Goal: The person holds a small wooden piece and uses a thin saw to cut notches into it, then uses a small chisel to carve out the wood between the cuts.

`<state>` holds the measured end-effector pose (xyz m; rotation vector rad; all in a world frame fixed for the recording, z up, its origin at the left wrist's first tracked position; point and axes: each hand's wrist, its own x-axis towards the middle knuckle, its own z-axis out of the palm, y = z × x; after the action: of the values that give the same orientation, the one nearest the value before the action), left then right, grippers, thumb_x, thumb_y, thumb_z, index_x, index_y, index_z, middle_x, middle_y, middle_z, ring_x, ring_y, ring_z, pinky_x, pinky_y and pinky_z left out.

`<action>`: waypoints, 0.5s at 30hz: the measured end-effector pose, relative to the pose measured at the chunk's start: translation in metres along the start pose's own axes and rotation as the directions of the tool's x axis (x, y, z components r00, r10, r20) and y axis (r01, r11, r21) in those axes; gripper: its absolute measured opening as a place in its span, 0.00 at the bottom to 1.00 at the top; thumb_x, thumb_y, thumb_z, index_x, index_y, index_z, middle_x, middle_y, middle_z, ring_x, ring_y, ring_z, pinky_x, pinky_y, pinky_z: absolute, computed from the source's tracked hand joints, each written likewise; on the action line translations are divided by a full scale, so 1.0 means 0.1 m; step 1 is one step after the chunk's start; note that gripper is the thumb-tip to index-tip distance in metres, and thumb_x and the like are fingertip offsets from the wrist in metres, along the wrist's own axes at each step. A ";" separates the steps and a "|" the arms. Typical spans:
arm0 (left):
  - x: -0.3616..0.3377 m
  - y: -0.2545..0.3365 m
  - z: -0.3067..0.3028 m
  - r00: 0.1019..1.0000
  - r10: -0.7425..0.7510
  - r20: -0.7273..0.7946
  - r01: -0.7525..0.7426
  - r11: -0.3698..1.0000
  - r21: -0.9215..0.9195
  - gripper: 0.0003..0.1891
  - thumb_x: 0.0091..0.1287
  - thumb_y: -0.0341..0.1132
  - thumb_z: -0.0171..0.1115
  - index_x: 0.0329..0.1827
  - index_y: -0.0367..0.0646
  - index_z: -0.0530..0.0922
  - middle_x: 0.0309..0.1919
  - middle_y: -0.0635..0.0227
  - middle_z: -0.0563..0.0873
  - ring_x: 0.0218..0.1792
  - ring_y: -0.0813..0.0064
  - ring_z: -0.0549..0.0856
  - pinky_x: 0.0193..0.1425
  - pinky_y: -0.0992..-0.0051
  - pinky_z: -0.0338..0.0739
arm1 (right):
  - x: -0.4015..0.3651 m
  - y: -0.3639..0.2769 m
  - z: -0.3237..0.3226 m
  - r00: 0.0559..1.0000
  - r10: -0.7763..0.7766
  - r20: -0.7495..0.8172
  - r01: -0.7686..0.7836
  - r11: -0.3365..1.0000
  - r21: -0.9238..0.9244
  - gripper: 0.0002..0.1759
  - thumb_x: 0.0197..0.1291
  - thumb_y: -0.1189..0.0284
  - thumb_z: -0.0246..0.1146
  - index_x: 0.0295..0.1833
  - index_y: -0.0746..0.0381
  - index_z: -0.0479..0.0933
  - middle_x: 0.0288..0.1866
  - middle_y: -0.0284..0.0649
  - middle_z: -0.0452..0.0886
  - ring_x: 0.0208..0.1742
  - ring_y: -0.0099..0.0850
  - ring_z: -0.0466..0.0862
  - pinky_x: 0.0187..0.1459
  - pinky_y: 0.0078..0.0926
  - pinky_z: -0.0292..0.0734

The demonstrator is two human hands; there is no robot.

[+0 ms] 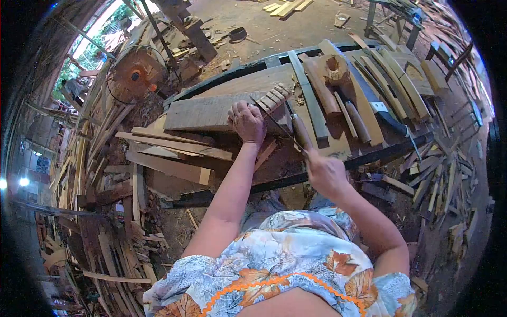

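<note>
My right hand (328, 173) is closed around the near end of a long, thin, dark blade-like tool (285, 130), which slants up and left across the bench. Its far end passes beside my left hand (247, 122), over a notched piece of wood (277, 96) with several grooves cut across it. The left hand's fingers are curled at the near end of that notched piece, partly hiding it. Underneath both lies a thick weathered wooden block (198, 112). A round wooden handle (302, 132) rests just right of the blade.
A handsaw (388, 113) lies on the bench's right side among planks and a hollowed wood piece (338, 68). Loose boards (169, 166) rest at the bench's left. Offcuts (449, 179) pile up on the ground at right. A large log (135, 74) stands behind left.
</note>
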<state>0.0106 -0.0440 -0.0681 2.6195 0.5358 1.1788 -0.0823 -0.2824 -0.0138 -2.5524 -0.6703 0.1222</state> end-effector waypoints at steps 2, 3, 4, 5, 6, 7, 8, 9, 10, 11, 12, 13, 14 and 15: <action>0.01 0.00 0.02 1.000 -0.003 -0.003 0.003 1.000 -0.015 0.07 0.61 0.37 0.51 0.36 0.45 0.72 0.39 0.61 0.75 0.46 0.56 0.73 0.52 0.57 0.64 | -0.11 0.05 -0.02 1.000 0.003 -0.011 -0.003 1.000 0.013 0.06 0.58 0.74 0.53 0.41 0.62 0.70 0.26 0.52 0.82 0.31 0.52 0.84 0.32 0.46 0.78; 0.00 -0.01 0.02 1.000 -0.007 -0.001 0.007 1.000 -0.018 0.07 0.61 0.37 0.51 0.36 0.45 0.72 0.38 0.61 0.76 0.46 0.57 0.73 0.53 0.57 0.64 | -0.10 0.02 -0.06 1.000 -0.004 0.003 0.004 1.000 -0.008 0.06 0.57 0.74 0.54 0.41 0.62 0.70 0.26 0.52 0.82 0.31 0.51 0.84 0.32 0.45 0.79; 0.00 0.00 0.02 1.000 -0.009 -0.002 0.009 1.000 -0.022 0.07 0.61 0.37 0.51 0.36 0.45 0.72 0.38 0.61 0.76 0.46 0.57 0.73 0.53 0.57 0.64 | -0.08 0.00 -0.09 1.000 -0.010 0.015 0.011 1.000 -0.029 0.06 0.57 0.74 0.54 0.40 0.63 0.70 0.26 0.51 0.82 0.30 0.51 0.84 0.32 0.44 0.79; 0.00 0.02 0.01 1.000 -0.004 -0.002 0.004 1.000 -0.024 0.07 0.61 0.37 0.51 0.36 0.45 0.72 0.38 0.61 0.76 0.46 0.57 0.73 0.53 0.57 0.64 | 0.05 -0.06 -0.07 1.000 -0.015 0.005 0.015 0.999 -0.040 0.06 0.57 0.75 0.55 0.39 0.63 0.70 0.26 0.52 0.82 0.31 0.51 0.84 0.33 0.44 0.79; 0.00 0.02 0.01 1.000 -0.002 -0.007 0.001 1.000 -0.028 0.07 0.61 0.37 0.51 0.36 0.45 0.73 0.38 0.61 0.76 0.46 0.57 0.73 0.53 0.57 0.64 | 0.24 -0.14 -0.03 1.000 -0.023 -0.006 0.022 0.998 -0.050 0.05 0.56 0.75 0.55 0.38 0.64 0.71 0.27 0.52 0.82 0.32 0.50 0.85 0.34 0.44 0.80; 0.01 0.02 0.00 1.000 0.000 -0.013 0.000 1.000 -0.031 0.07 0.60 0.37 0.51 0.36 0.45 0.73 0.37 0.61 0.76 0.46 0.57 0.73 0.52 0.57 0.64 | 0.46 -0.19 0.04 0.998 -0.045 -0.047 0.044 0.999 -0.025 0.05 0.56 0.75 0.55 0.38 0.65 0.71 0.28 0.53 0.82 0.33 0.50 0.85 0.35 0.44 0.80; 0.01 -0.02 0.02 1.000 0.003 -0.020 -0.003 1.000 -0.028 0.07 0.60 0.37 0.51 0.36 0.45 0.73 0.37 0.61 0.76 0.46 0.57 0.73 0.52 0.57 0.64 | 0.67 -0.24 0.12 0.994 -0.068 -0.087 0.068 0.998 0.000 0.05 0.56 0.75 0.54 0.37 0.65 0.72 0.28 0.54 0.82 0.34 0.50 0.85 0.36 0.45 0.80; 0.00 -0.07 0.07 0.999 0.025 -0.035 -0.026 0.999 -0.024 0.07 0.61 0.37 0.51 0.36 0.45 0.72 0.37 0.61 0.76 0.46 0.57 0.74 0.52 0.57 0.64 | 0.87 -0.29 0.18 0.993 -0.068 -0.096 0.070 0.997 0.022 0.06 0.55 0.75 0.54 0.37 0.65 0.73 0.30 0.55 0.82 0.36 0.50 0.85 0.37 0.45 0.80; 0.02 -0.07 0.07 0.998 0.048 -0.049 -0.049 0.999 -0.020 0.07 0.61 0.37 0.51 0.35 0.45 0.72 0.36 0.61 0.76 0.45 0.57 0.74 0.51 0.57 0.65 | 1.00 -0.33 0.23 0.992 -0.066 -0.105 0.071 0.996 0.045 0.06 0.55 0.75 0.54 0.37 0.65 0.73 0.31 0.56 0.82 0.37 0.51 0.85 0.38 0.45 0.79; 0.03 -0.08 0.07 0.997 0.054 -0.052 -0.055 0.998 -0.018 0.07 0.61 0.37 0.51 0.35 0.45 0.72 0.36 0.61 0.76 0.45 0.57 0.74 0.51 0.57 0.65 | 1.03 -0.34 0.27 0.992 -0.067 -0.110 0.072 0.996 0.048 0.06 0.55 0.75 0.54 0.37 0.65 0.73 0.31 0.56 0.82 0.37 0.51 0.85 0.38 0.45 0.79; 0.03 -0.06 0.06 0.998 0.047 -0.050 -0.047 0.999 0.002 0.07 0.60 0.37 0.51 0.35 0.45 0.72 0.36 0.61 0.76 0.45 0.57 0.74 0.51 0.58 0.65 | 1.03 -0.36 0.28 0.983 -0.098 -0.155 0.104 0.994 0.029 0.06 0.57 0.75 0.52 0.37 0.65 0.72 0.29 0.55 0.82 0.35 0.52 0.84 0.36 0.47 0.78; 0.01 -0.05 0.05 0.998 0.039 -0.045 -0.038 0.999 0.020 0.07 0.60 0.37 0.52 0.35 0.45 0.72 0.36 0.62 0.76 0.44 0.57 0.74 0.51 0.58 0.65 | 1.03 -0.35 0.29 0.972 -0.128 -0.196 0.131 0.991 0.006 0.06 0.59 0.74 0.50 0.37 0.66 0.70 0.28 0.55 0.81 0.32 0.52 0.83 0.35 0.48 0.77; 0.00 -0.03 0.06 0.998 0.040 -0.042 -0.039 0.999 0.016 0.07 0.60 0.37 0.52 0.35 0.45 0.72 0.36 0.62 0.76 0.44 0.57 0.74 0.51 0.58 0.65 | 0.95 -0.30 0.28 0.973 -0.124 -0.196 0.127 0.992 0.005 0.06 0.59 0.74 0.50 0.37 0.66 0.70 0.28 0.55 0.81 0.32 0.52 0.83 0.35 0.48 0.77; 0.01 -0.01 0.05 0.998 0.031 -0.046 -0.031 1.000 0.000 0.06 0.60 0.37 0.51 0.35 0.45 0.72 0.36 0.62 0.76 0.44 0.57 0.74 0.51 0.58 0.65 | 0.77 -0.25 0.20 0.979 -0.112 -0.168 0.117 0.993 0.020 0.06 0.60 0.73 0.51 0.38 0.65 0.70 0.26 0.55 0.81 0.31 0.52 0.83 0.34 0.48 0.77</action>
<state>0.0148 -0.0425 -0.0711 2.6148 0.5049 1.2518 -0.0304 -0.2175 -0.0163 -2.4548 -0.7423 -0.1181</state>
